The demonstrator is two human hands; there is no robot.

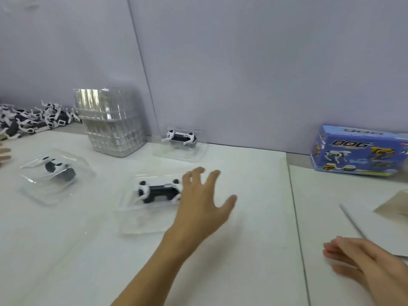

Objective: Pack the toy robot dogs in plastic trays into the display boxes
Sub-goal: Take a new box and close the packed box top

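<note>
We logged: left hand [203,202] fingers spread, holding nothing, over trayed toy robot dog [157,191]; right hand [362,261] relaxed, part cropped; display box [357,151] blurred, cut off.

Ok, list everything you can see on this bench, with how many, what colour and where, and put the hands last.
Trayed toy dogs: three, black and white in clear plastic trays; one centre, one left, one against the back wall.
Loose toy dogs: a pile, black and white, far left.
Empty trays: one stack, clear, back left.
Display box: one, blue, back right.
Flat cardboard: one piece, tan, right edge.
Table: white.
Another person's fingers: left edge.
Left hand: open, fingers spread, reaching beside the centre tray.
Right hand: relaxed, bottom right.
</note>
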